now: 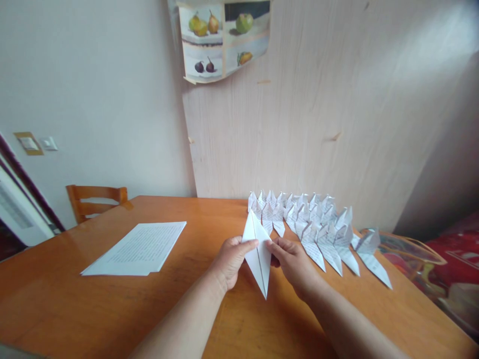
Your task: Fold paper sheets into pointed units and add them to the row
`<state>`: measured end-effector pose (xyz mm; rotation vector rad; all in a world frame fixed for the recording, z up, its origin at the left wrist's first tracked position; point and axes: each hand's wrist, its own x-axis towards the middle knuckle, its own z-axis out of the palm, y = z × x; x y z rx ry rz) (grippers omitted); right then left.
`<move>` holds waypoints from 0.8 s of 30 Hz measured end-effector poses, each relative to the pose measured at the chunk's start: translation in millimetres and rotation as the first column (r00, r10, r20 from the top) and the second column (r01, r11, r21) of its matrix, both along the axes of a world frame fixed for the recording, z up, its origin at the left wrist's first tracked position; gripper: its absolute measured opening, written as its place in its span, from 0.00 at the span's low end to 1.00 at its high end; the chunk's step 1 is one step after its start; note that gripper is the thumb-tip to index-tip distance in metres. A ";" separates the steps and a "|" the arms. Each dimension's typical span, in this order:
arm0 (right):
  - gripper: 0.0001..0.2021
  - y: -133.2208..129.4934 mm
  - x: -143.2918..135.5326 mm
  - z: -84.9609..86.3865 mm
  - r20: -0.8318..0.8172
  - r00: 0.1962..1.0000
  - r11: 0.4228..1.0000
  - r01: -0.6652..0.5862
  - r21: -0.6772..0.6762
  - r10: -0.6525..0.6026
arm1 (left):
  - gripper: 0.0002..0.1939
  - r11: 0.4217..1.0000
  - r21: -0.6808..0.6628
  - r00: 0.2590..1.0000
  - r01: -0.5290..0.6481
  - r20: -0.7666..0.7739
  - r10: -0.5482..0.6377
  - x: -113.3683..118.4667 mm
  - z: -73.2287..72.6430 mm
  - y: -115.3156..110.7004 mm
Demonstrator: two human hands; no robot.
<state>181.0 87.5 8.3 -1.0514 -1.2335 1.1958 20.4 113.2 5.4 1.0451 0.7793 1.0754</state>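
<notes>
A folded white paper diamond (261, 267) is held up between my two hands above the table, its long point facing down toward me. A dark centre crease line runs along its length. My left hand (232, 258) grips its left edge, thumb on top and fingers behind. On the opposite edge my right hand (291, 258) pinches it, thumb on the front face; those fingers are partly hidden. Just behind and to the right stand several rows of folded paper pieces (312, 242) with upright tips and printed text.
A stack of printed sheets (136, 249) lies on the left of the wooden table (179, 304). Beyond the table's far left edge is a wooden chair (98, 194). Red bags (456, 249) sit past the right edge. Fruit pictures (224, 40) hang on the board at the back.
</notes>
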 end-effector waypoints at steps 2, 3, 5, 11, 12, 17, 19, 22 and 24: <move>0.23 -0.1 0.5 -1.1 -0.010 1.000 1.000 0.010 -0.003 -0.010 | 0.21 1.000 0.010 1.000 0.004 0.000 -0.004 0.5 0.9 -0.2; 0.23 -0.1 0.8 -2.1 -0.015 1.000 1.000 0.019 -0.009 -0.019 | 0.21 1.000 0.012 1.000 0.000 -0.003 0.000 0.8 1.3 -0.3; 0.23 -0.4 0.9 -4.7 -0.041 0.999 0.999 0.028 -0.040 -0.030 | 0.22 1.000 0.003 1.000 -0.018 -0.007 0.018 1.2 2.1 -0.4; 0.18 -2.9 -5.0 -10.6 -0.147 0.986 0.975 -0.102 -0.196 0.074 | 0.20 0.996 -0.035 0.997 -0.078 0.011 0.079 2.3 2.9 -1.2; 0.17 -3.3 -6.2 -10.8 -0.160 0.983 0.972 -0.122 -0.199 0.091 | 0.20 0.996 -0.035 0.996 -0.084 0.011 0.084 2.5 2.6 -1.3; 0.14 -4.2 -8.8 -11.4 -0.264 0.952 0.960 -0.209 -0.186 0.156 | 0.18 0.993 -0.031 0.993 -0.116 -0.002 0.116 3.7 0.8 -0.6; 0.13 -4.8 -9.1 -11.9 -0.281 0.948 0.957 -0.212 -0.199 0.152 | 0.18 0.992 -0.032 0.992 -0.123 -0.002 0.123 4.1 0.7 -0.2; 0.13 -6.0 -10.1 -11.8 -0.259 0.957 0.958 -0.188 -0.217 0.130 | 0.19 0.989 -0.025 0.990 -0.144 0.000 0.144 4.6 1.3 0.0; 0.14 -6.6 -11.1 -10.8 -0.227 0.967 0.960 -0.168 -0.223 0.116 | 0.19 0.987 -0.027 0.987 -0.160 -0.003 0.160 4.8 1.4 0.1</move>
